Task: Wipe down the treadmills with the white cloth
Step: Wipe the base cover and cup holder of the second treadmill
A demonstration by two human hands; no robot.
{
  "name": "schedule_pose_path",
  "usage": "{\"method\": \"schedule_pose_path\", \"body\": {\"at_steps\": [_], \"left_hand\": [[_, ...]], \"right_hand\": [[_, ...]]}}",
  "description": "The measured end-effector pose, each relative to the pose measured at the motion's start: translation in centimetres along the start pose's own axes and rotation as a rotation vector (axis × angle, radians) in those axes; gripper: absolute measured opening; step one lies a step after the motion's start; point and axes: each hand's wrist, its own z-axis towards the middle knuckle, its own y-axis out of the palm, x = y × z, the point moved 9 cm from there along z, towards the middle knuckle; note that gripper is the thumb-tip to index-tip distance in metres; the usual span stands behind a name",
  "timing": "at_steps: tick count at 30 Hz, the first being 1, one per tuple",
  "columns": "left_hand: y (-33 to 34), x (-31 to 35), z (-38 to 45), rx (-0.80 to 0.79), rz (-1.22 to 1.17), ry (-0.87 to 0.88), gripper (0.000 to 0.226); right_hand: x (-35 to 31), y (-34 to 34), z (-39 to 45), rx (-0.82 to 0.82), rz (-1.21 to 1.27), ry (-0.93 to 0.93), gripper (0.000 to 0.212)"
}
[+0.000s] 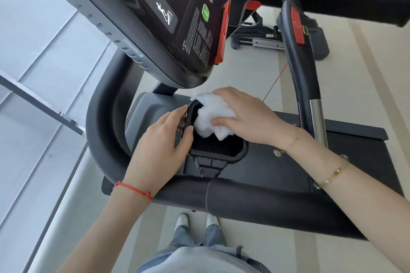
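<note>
My right grip (241,115) closed flat on white cloth (213,115): light, soft, bunches easily, so keep palm over wad. Left grip (164,137) pinches tray rim (188,122), steadying.

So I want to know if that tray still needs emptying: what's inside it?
The white cloth, pressed in by the right hand, fills the black tray's far end. The near end shows only bare dark floor. Whatever lies under the cloth is hidden. The left hand grips the rim.

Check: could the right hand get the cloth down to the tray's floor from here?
Probably yes. The right hand already presses the cloth over the tray at its far end, the opening below looks unobstructed, and the left hand only grips the rim.
</note>
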Motion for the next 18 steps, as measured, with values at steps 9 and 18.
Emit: {"method": "schedule_pose_path", "body": {"at_steps": [9,18], "left_hand": [[-0.2,0.2,0.0,0.002,0.003,0.005,0.043],[0.0,-0.1,0.0,-0.012,-0.009,-0.006,0.045]], "right_hand": [[-0.7,0.7,2.2,-0.120,0.011,0.010,0.049],[2.0,0.1,-3.4,-0.142,0.374,0.212,0.044]]}}
